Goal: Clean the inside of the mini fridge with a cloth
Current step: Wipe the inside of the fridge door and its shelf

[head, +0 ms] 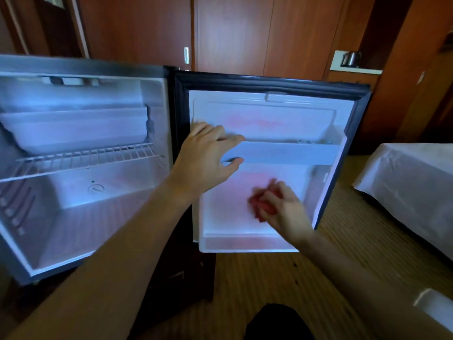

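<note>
Against the open door liner [220, 217] of the mini fridge [81, 212], the right hand [284, 212] presses a bunched red cloth [259, 204], fingers apparently curled round it through blur. The left hand [208, 158] steadies the door shelf [289, 150], fingers loosely extended, likely bracing the door while wiping.

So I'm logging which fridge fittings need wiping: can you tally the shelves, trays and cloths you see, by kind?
Wire shelf: 1
Door shelves: 2, upper and bottom
White tray under the freezer section: 1
Red cloth, gripped by the right hand: 1
Total: 5
</note>
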